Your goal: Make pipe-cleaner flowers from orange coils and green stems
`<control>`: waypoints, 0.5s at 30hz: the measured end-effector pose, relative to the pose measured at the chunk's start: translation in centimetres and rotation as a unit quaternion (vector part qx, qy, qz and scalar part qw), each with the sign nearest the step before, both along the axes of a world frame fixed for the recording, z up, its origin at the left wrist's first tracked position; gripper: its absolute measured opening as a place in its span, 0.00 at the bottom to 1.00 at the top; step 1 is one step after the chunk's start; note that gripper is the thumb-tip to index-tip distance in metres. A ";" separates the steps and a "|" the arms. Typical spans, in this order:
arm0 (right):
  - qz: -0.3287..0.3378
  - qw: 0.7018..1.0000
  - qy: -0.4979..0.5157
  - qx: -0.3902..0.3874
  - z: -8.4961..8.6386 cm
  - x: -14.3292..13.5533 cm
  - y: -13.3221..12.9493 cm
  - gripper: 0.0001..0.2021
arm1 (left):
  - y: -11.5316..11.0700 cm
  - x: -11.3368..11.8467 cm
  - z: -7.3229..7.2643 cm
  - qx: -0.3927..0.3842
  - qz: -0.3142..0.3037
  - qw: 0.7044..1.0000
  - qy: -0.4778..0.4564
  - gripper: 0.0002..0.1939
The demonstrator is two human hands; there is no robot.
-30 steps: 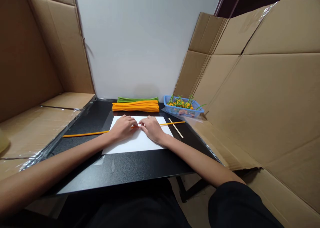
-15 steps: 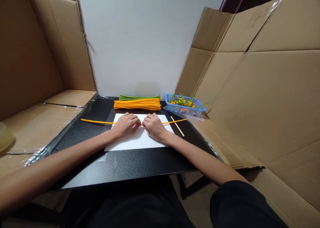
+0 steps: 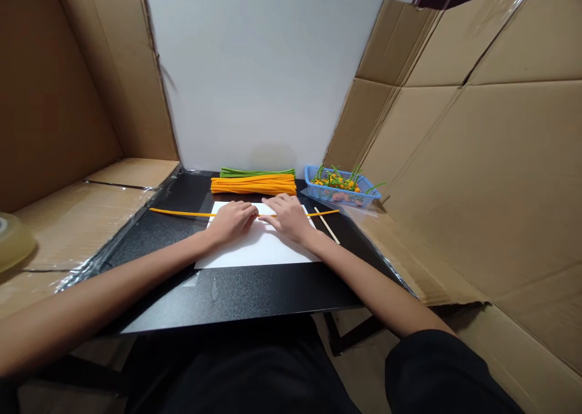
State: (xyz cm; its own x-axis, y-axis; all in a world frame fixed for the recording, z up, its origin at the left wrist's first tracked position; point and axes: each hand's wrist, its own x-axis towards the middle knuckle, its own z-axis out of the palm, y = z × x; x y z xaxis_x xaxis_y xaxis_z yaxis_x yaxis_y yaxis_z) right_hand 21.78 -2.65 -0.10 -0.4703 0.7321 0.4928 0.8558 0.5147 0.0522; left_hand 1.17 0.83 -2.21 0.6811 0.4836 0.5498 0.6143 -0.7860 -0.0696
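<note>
A long orange stem runs crosswise over a white sheet, its ends reaching past both sides. My left hand is closed on it near the middle of the sheet. Just right of that, my right hand rests over the stem with its fingers apart, thumb and forefinger pointing left. Behind the sheet lie a bundle of orange stems and, beyond it, a bundle of green stems. A thin pale stick lies to the right of my right hand.
At the back right, a blue basket holds several small orange and green pieces. Cardboard panels flank the black table. A roll of tape is at the far left.
The fingers of my right hand have opened from their pinch on the stem. My left hand has kept its hold. The whole view has shifted slightly.
</note>
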 end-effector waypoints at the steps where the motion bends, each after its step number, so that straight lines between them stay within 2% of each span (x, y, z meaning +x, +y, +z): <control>1: -0.030 0.999 0.015 0.000 0.6 0.6 0.2 0.14 | 0.2 -0.1 0.2 -0.012 0.017 1.000 0.006 0.11; 5: -0.194 0.979 0.023 -0.061 3.3 5.0 0.7 0.12 | 1.8 -1.7 1.3 -0.046 0.074 0.995 0.044 0.13; 7: -0.251 0.953 -0.002 -0.171 4.0 7.8 1.1 0.10 | 2.9 -2.9 1.8 -0.062 0.112 0.990 0.066 0.12; 9: -0.254 0.941 -0.010 -0.224 3.9 10.2 1.5 0.11 | 3.8 -4.1 2.2 -0.067 0.128 0.986 0.087 0.12; 12: -0.266 0.930 0.002 -0.254 2.9 12.2 2.4 0.16 | 4.6 -5.4 2.8 -0.055 0.128 0.982 0.124 0.14; 15: -0.249 0.928 0.027 -0.275 2.0 12.3 3.0 0.08 | 4.6 -6.0 4.0 -0.009 0.143 0.981 0.129 0.15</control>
State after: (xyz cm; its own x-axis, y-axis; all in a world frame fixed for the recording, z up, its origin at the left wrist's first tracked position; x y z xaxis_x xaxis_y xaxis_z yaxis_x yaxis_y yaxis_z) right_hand 34.07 0.38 1.87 0.0082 0.9999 -0.0079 0.9886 -0.0093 -0.1506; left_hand -4.80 5.41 1.82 0.6316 0.6832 0.3665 0.7736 -0.5869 -0.2390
